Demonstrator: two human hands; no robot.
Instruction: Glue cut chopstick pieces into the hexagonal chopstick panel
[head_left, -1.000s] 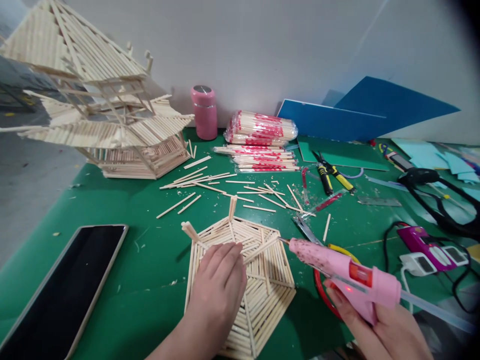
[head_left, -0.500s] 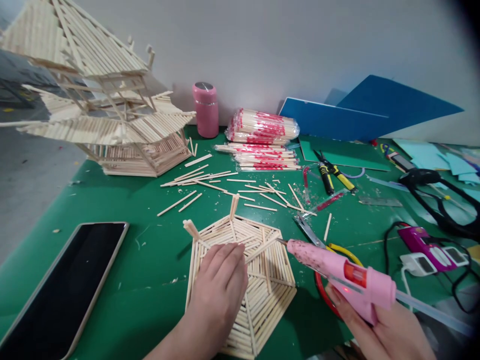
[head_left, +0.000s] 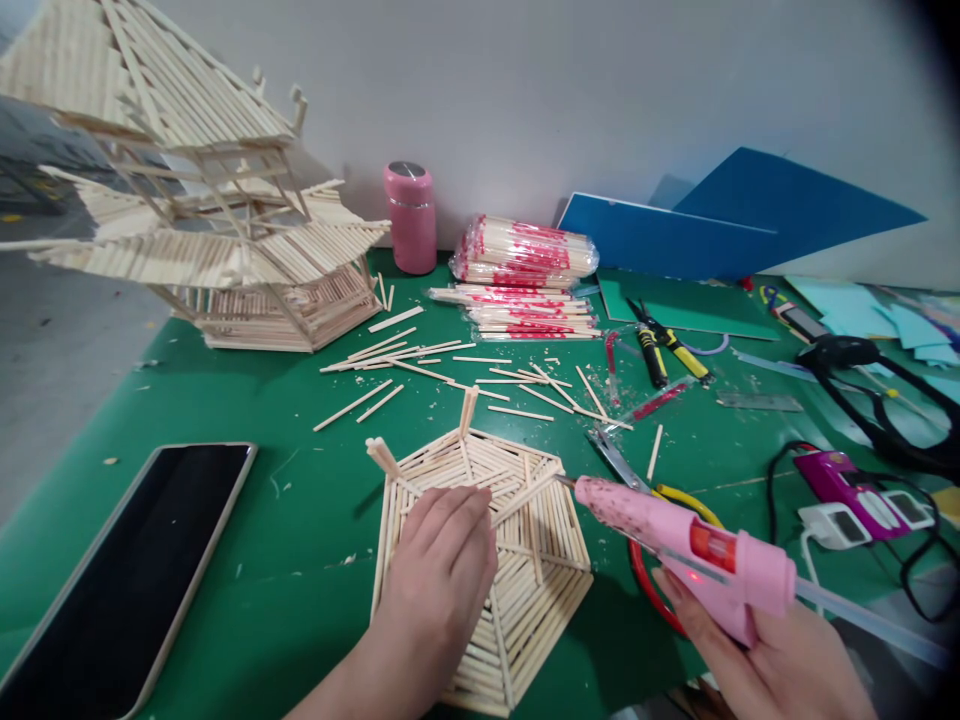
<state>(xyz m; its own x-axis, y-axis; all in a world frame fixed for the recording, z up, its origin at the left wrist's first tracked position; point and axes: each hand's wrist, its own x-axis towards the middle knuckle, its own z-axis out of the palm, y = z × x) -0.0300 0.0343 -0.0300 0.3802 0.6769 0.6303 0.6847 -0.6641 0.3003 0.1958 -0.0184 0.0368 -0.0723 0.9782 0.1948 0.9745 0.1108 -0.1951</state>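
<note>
My left hand (head_left: 442,580) is closed over a many-sided panel of wooden sticks (head_left: 525,640), pinching a short double stick (head_left: 526,496) that points up and to the right. The fingertips partly hide its near end. In my right hand (head_left: 780,650) is a pink glue gun (head_left: 675,530), a clear glue stick (head_left: 870,620) jutting from its back. The gun's metal tip is at the far end of the double stick; whether they touch I cannot tell. Two short posts, a left one (head_left: 383,457) and a back one (head_left: 468,410), stand up from the panel's edge.
A tall stick-built pagoda model (head_left: 247,250) stands back left, a phone (head_left: 127,580) at left. Behind are loose sticks (head_left: 405,355), a pink flask (head_left: 411,220) and wrapped chopsticks (head_left: 525,250). Pliers (head_left: 664,345), a purple power strip (head_left: 855,490) and black-framed glasses (head_left: 862,400) lie at right.
Almost nothing differs. Both hands keep their place, with the glue gun's tip still at the end of the double stick; the view has shifted very slightly.
</note>
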